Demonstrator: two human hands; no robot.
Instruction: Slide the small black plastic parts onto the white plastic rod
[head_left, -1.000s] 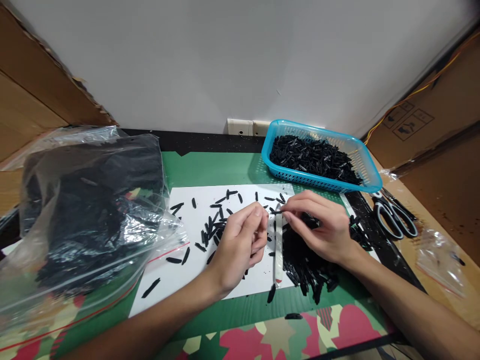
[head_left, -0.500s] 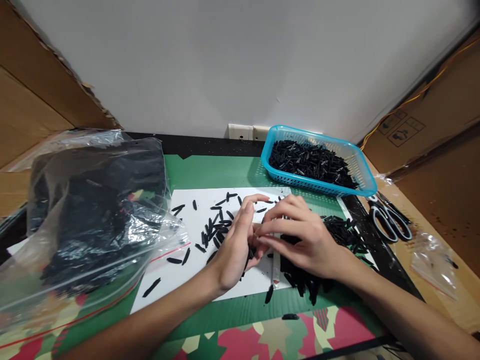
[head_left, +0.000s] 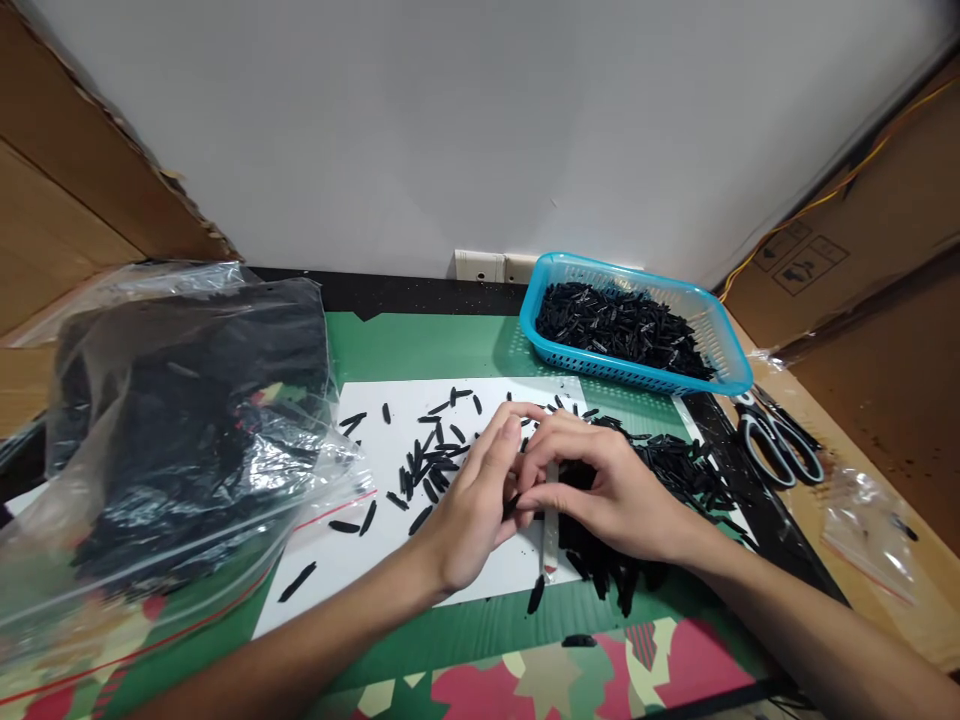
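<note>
My left hand (head_left: 469, 510) is cupped over white paper (head_left: 337, 575), its fingers curled around thin black pieces (head_left: 511, 506), mostly hidden in the palm. My right hand (head_left: 611, 490) meets it from the right, thumb and forefinger pinched at the end of one dark piece; the fingertips are partly covered. Several more black slivers (head_left: 424, 462) lie scattered on the paper left of my hands. Beneath and beyond my right hand spreads a heap of the same slivers (head_left: 679, 470). A narrow white strip (head_left: 551, 545) with a red tip lies between the hands and this heap.
A blue plastic basket (head_left: 637, 378) of black slivers stands at the back right. Large clear zip bags (head_left: 187, 430) with black contents fill the left side. Scissors (head_left: 780, 448) and a small clear bag (head_left: 870, 530) lie at the right. Cardboard (head_left: 862, 260) flanks the table.
My right hand's fingers have curled in tighter, and its thumb and forefinger have closed at my left fingers. My left hand has shifted slightly right. The view has moved a little.
</note>
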